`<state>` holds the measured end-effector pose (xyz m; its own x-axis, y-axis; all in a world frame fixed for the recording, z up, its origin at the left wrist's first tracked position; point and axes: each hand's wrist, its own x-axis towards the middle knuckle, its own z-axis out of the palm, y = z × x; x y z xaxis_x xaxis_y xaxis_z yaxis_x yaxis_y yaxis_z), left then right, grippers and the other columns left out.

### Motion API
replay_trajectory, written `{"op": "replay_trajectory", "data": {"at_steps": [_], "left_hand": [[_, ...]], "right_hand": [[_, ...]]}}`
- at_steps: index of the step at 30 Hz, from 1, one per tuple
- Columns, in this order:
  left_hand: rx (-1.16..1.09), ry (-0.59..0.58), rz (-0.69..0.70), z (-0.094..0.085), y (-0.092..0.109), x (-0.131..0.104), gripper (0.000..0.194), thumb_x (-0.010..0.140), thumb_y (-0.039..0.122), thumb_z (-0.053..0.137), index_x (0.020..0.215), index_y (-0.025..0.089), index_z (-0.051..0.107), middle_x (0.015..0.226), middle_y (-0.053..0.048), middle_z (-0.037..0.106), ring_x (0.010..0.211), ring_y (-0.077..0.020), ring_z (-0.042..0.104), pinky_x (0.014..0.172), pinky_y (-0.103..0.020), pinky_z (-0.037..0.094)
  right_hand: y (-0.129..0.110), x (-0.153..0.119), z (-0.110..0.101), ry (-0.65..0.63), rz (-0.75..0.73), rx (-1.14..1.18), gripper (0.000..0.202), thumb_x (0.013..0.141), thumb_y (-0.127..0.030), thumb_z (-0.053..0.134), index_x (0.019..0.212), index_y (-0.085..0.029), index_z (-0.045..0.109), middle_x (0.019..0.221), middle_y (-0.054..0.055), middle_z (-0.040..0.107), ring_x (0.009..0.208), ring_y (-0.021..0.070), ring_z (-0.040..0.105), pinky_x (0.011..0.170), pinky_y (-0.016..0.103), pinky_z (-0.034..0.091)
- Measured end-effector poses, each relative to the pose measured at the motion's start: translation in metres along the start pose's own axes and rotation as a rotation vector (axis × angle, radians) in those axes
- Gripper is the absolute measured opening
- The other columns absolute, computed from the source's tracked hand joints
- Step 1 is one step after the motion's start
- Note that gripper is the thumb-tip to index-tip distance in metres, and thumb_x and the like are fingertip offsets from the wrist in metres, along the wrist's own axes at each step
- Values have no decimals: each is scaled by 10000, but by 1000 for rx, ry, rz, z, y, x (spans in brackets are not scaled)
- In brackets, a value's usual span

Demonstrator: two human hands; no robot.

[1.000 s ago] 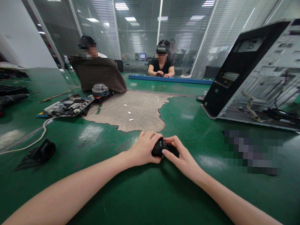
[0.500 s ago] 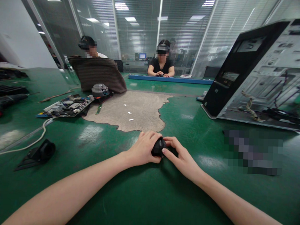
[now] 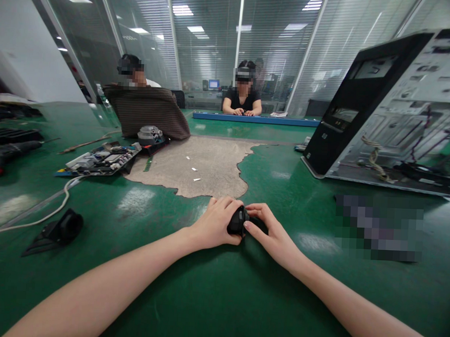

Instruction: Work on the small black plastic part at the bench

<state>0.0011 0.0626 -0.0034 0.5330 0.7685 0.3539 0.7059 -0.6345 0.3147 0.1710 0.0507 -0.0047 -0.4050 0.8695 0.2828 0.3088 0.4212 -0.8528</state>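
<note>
Black part (image 3: pixel 238 220) between left hand (image 3: pixel 215 222) and right hand (image 3: pixel 270 233), on table (image 3: pixel 212 297).

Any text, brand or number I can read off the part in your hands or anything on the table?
None is readable.
Small black part held between left hand and right hand: no marking shows.
Open computer case: small badge on the front, too small to read.
Circuit board: print blurred.
</note>
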Motion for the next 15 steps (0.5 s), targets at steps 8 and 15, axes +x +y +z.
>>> {"op": "replay_trajectory", "data": {"at_steps": [8, 15], "left_hand": [[13, -12, 3, -1, 0, -1, 554, 559, 309, 632, 1049, 210, 392, 1036, -55, 499, 951, -233, 461, 774, -345, 309], [23, -5, -9, 0, 0, 0, 540, 574, 317, 618, 1052, 208, 392, 1018, -56, 507, 942, -235, 465, 773, -343, 308]], "right_hand": [[-2, -2, -3, -48, -24, 10, 237, 774, -209, 523, 994, -232, 437, 975, 22, 532, 963, 175, 514, 881, 351, 396], [2, 0, 0, -22, -23, 58, 123, 819, -268, 466, 931, -221, 445, 932, 22, 536, 944, 167, 526, 859, 347, 419]]}}
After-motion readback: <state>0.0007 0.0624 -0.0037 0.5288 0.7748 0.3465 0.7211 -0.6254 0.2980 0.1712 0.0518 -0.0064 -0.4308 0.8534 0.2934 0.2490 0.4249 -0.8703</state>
